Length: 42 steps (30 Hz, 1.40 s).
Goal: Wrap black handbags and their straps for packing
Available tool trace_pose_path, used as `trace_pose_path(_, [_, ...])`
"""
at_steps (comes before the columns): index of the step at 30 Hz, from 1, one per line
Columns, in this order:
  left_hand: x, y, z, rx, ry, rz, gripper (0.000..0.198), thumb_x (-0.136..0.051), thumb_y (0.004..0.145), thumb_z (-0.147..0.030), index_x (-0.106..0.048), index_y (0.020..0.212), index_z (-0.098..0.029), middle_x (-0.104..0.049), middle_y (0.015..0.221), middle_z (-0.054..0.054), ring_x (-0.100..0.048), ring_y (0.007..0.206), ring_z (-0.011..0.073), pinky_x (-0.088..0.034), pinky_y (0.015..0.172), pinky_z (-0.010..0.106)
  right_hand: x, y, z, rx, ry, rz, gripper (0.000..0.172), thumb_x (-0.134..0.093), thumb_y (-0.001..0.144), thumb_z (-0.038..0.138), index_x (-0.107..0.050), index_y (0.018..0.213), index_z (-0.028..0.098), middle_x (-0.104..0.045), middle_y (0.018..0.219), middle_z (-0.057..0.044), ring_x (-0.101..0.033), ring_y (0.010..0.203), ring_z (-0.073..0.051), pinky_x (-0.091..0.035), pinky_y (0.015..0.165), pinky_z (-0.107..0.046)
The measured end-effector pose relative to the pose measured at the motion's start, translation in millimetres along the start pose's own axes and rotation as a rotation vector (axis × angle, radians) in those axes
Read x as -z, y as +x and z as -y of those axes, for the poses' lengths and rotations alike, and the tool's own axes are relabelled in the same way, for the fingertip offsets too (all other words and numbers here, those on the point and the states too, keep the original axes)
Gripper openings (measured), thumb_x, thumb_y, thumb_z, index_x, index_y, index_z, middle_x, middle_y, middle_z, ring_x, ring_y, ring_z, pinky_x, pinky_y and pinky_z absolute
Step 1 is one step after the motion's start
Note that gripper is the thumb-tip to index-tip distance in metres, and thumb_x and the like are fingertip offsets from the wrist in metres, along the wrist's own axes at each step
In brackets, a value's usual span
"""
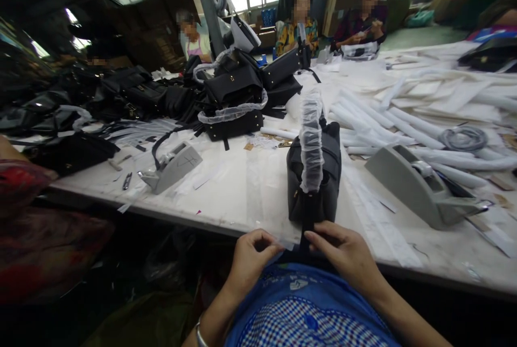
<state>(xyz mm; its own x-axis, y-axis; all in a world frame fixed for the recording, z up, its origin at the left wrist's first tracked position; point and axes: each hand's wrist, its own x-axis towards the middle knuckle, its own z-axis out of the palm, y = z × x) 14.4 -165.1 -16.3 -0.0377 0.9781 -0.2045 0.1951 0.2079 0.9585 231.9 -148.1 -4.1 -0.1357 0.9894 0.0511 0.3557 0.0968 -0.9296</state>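
Note:
A black handbag [332, 174] stands at the table's front edge, its handle wrapped in crinkled clear plastic [311, 142]. From it a black strap [307, 220] hangs toward my lap. My right hand [343, 244] pinches this strap between thumb and fingers, just below the bag. Left of the strap, my left hand [256, 255] pinches a short piece of clear tape [287, 243], whose free end points at the strap. The tape's end is close to the strap; whether it touches I cannot tell.
Grey tape dispensers stand to the left [173, 166] and right [420, 185] on the white table [226, 196]. Black bags [234, 85] pile up behind. White tubes [375, 120] lie at right. Several people sit around; a red sleeve [24, 185] is at left.

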Motion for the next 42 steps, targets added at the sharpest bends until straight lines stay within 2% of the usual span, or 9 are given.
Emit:
trace_pose_path(3, [-1.5, -1.5, 5.0, 0.001, 0.042, -0.005, 0.011, -0.078, 0.071, -0.026, -0.072, 0.067, -0.017, -0.070, 0.068, 0.001, -0.061, 0.068, 0.0164, -0.044, 0.067, 0.025, -4.6, -4.5, 9.1, -0.022, 0.120, -0.042, 0.024, -0.070, 0.086, 0.043, -0.072, 0.079, 0.020, -0.069, 0.071, -0.001, -0.069, 0.062, -0.016, -0.053, 0.057, -0.023])
trace_pose_path(9, [-4.1, -1.9, 10.4, 0.025, 0.053, 0.016, 0.010, -0.080, 0.069, -0.026, -0.074, 0.068, -0.018, -0.072, 0.069, 0.002, -0.063, 0.069, 0.0179, -0.046, 0.068, 0.026, -12.6, -7.4, 12.0, 0.046, 0.099, -0.133, 0.021, -0.069, 0.088, 0.039, -0.071, 0.078, 0.020, -0.069, 0.070, -0.002, -0.067, 0.064, -0.016, -0.050, 0.058, -0.024])
trace_pose_path(16, [-4.9, -0.3, 3.6, 0.043, -0.017, 0.058, 0.009, -0.080, 0.069, -0.026, -0.077, 0.072, -0.018, -0.075, 0.071, 0.003, -0.064, 0.068, 0.0174, -0.046, 0.067, 0.025, -18.6, -5.0, 6.2, 0.034, 0.088, -0.073, 0.020, -0.068, 0.089, 0.038, -0.071, 0.078, 0.021, -0.068, 0.073, -0.002, -0.067, 0.065, -0.016, -0.051, 0.060, -0.024])
trace_pose_path(22, [-14.4, 2.6, -0.8, 0.071, -0.142, 0.090, 0.012, -0.078, 0.071, -0.028, -0.078, 0.074, -0.017, -0.076, 0.074, 0.005, -0.066, 0.070, 0.0181, -0.048, 0.067, 0.025, -16.0, 1.1, 1.4, 0.127, -0.014, -0.082, 0.022, -0.069, 0.087, 0.038, -0.070, 0.075, 0.020, -0.068, 0.076, -0.003, -0.065, 0.071, -0.017, -0.051, 0.065, -0.025])
trace_pose_path(27, [-35.8, 11.1, -11.6, 0.084, -0.303, 0.066, 0.027, -0.077, 0.075, -0.041, -0.076, 0.081, -0.015, -0.076, 0.075, 0.005, -0.066, 0.068, 0.0172, -0.049, 0.064, 0.025, -5.4, 2.4, -5.8, 0.095, -0.002, -0.102, 0.026, -0.062, 0.091, 0.043, -0.075, 0.095, 0.020, -0.073, 0.096, -0.008, -0.069, 0.090, -0.022, -0.055, 0.080, -0.030])
trace_pose_path(30, [-48.7, 18.2, -23.1, 0.051, -0.389, 0.042, 0.031, -0.076, 0.078, -0.045, -0.075, 0.085, -0.015, -0.076, 0.081, 0.006, -0.067, 0.074, 0.0180, -0.051, 0.070, 0.027, 0.2, 4.0, -2.8, 0.023, 0.060, -0.048, 0.035, -0.058, 0.093, 0.046, -0.072, 0.110, 0.020, -0.072, 0.104, -0.009, -0.070, 0.091, -0.022, -0.057, 0.079, -0.031])
trace_pose_path(34, [-57.0, 24.4, -31.5, 0.001, -0.450, 0.002, 0.030, -0.074, 0.080, -0.044, -0.073, 0.089, -0.016, -0.075, 0.089, 0.006, -0.068, 0.085, 0.0192, -0.052, 0.082, 0.029, 1.9, 10.6, 6.7, -0.030, 0.067, -0.023, 0.032, -0.064, 0.089, 0.046, -0.073, 0.106, 0.020, -0.074, 0.104, -0.008, -0.070, 0.092, -0.022, -0.057, 0.081, -0.031])
trace_pose_path(38, [-58.0, 21.3, -25.9, -0.041, -0.468, -0.065, 0.030, -0.073, 0.083, -0.041, -0.072, 0.101, -0.017, -0.074, 0.101, 0.006, -0.066, 0.098, 0.0197, -0.050, 0.090, 0.029, 0.9, 18.4, 11.0, -0.033, 0.033, -0.032, 0.028, -0.066, 0.087, 0.046, -0.074, 0.097, 0.020, -0.075, 0.092, -0.005, -0.070, 0.082, -0.021, -0.056, 0.076, -0.030])
trace_pose_path(42, [-61.8, 13.5, -14.7, -0.066, -0.533, -0.001, 0.032, -0.073, 0.084, -0.039, -0.067, 0.108, -0.019, -0.072, 0.108, 0.007, -0.066, 0.101, 0.0194, -0.050, 0.092, 0.030, 0.4, 24.5, 14.0, -0.055, 0.042, -0.008, 0.032, -0.067, 0.085, 0.049, -0.074, 0.094, 0.019, -0.075, 0.085, -0.005, -0.069, 0.073, -0.019, -0.054, 0.065, -0.027])
